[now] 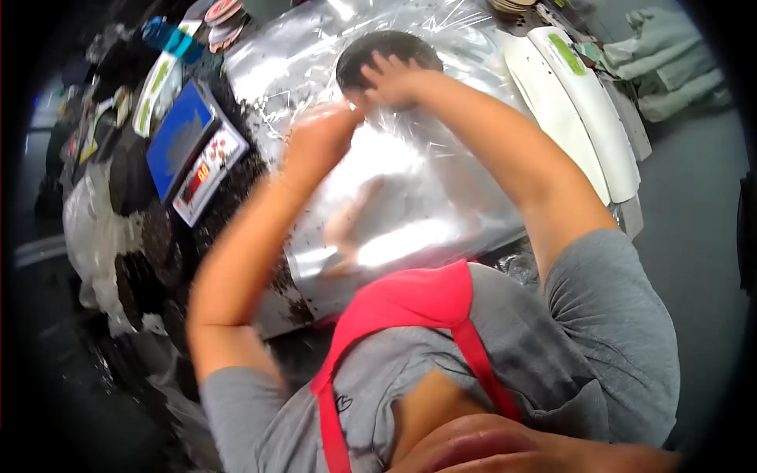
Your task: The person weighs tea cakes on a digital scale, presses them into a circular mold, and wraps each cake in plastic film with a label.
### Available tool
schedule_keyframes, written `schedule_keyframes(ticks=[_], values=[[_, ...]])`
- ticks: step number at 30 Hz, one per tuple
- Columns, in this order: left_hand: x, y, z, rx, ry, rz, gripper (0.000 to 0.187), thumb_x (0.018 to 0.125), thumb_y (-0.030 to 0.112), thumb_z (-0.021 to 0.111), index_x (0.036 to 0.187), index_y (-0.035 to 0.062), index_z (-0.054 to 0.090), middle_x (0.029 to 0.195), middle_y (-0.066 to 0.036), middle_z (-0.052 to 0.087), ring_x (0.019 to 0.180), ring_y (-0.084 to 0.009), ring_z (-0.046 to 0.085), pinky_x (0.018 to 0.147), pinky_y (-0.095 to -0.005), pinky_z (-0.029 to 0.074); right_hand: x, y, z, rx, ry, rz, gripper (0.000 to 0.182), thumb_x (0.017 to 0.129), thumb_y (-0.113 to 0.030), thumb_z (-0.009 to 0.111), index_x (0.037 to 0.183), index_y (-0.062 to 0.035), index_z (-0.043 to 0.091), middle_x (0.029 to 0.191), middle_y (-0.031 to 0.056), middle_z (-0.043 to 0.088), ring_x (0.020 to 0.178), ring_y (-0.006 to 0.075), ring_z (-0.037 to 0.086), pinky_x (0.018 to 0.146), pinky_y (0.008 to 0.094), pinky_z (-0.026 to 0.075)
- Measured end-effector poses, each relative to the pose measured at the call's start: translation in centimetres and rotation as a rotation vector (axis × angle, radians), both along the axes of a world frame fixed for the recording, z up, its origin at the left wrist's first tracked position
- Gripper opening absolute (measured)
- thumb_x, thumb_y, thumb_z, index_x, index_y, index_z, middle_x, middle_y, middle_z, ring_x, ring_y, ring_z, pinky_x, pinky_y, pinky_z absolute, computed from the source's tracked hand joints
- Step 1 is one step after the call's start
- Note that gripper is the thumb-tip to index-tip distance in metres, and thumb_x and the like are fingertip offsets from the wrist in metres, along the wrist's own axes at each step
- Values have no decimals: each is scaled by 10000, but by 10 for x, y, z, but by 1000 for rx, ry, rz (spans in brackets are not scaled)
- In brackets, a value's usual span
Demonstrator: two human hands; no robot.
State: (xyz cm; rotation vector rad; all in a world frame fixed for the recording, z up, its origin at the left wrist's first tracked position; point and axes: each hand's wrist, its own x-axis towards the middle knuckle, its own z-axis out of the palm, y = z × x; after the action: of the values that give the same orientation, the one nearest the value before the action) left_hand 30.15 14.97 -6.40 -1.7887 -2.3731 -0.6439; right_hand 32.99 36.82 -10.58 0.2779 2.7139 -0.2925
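Observation:
A round dark disc (359,59) lies at the far part of a shiny sheet of clear plastic film (394,173). My right hand (398,81) rests on the disc's near side, fingers spread and pointing left. Close by, my left hand (322,138) is smeared by motion. Its fingers are curled and seem to pinch creased film near the disc's lower left edge, beside my right hand. The film wrinkles around the disc and reflects light and my arms.
At left stands a digital scale (209,173) with a blue plate and red digits, among dark crumbs. Beyond it lies a blue bottle (172,39). A white curved device (583,110) flanks the film at right. Round labels (223,12) and grey cloth (670,59) sit farther out.

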Motion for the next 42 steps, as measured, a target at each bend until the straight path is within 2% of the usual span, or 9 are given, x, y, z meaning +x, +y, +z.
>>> schedule_keyframes(ticks=[6,13,15,18,21,23,25,27,42], values=[[130,-26,115,-141,183,-661,272,769,187,604,1032,170,670,965,6,636,947,-142,629,807,-339,532,10,2,20,-204,-42,24,824,934,-585,420,1603,-221,105,1666,135,-49,1524,400,41,1202,573,90],[114,-19,-88,298,-1494,563,661,969,328,620,1531,154,318,1392,-125,519,1239,-258,535,1058,-408,417,132,-88,19,-227,-8,154,755,981,-428,435,1589,-94,138,1641,239,34,1497,477,79,1181,638,88],[124,7,-48,979,-1407,251,561,1033,283,528,1528,94,345,1508,-161,426,1340,-273,466,1149,-397,326,135,-94,6,-221,-13,115,792,960,-460,465,1594,-120,132,1643,233,32,1497,480,75,1176,645,87],[84,-2,-76,418,-132,380,396,1048,307,475,1288,23,613,1378,-149,584,1323,-322,493,1154,-421,278,116,-95,0,-168,118,99,704,920,-402,538,1538,-164,299,1602,211,198,1441,474,243,1117,652,234],[68,-10,-79,208,-177,459,380,1001,246,499,1346,113,588,1391,-79,578,1388,-350,414,1171,-541,183,122,-68,54,-285,-39,199,469,875,-320,592,1292,-107,621,1312,165,609,1234,337,553,1031,469,422],[68,-10,-94,356,-227,477,385,965,185,511,1336,120,592,1390,-75,580,1378,-346,425,1176,-525,190,199,-30,53,-855,768,-305,487,932,-209,557,1377,-11,533,1347,186,571,1219,284,569,1055,370,426],[73,-1,-90,438,-292,531,396,932,122,498,1313,112,604,1394,-75,577,1377,-341,427,1179,-518,194,276,22,19,244,975,-362,718,906,-308,656,1504,-46,357,1392,210,519,1162,323,565,995,425,450],[74,-5,-99,445,-250,496,397,929,92,467,1297,117,615,1400,-69,573,1380,-335,424,1180,-527,192,318,-7,0,-917,466,-1295,892,877,-305,695,1565,-52,187,1329,214,541,1104,308,584,945,425,479],[76,2,-81,526,-270,529,313,1026,224,497,1214,41,668,1254,-141,651,1198,-318,568,1048,-427,371,355,-35,-62,81,646,-254,615,806,-396,755,1337,-154,559,1358,112,555,1270,298,499,1100,637,255]])
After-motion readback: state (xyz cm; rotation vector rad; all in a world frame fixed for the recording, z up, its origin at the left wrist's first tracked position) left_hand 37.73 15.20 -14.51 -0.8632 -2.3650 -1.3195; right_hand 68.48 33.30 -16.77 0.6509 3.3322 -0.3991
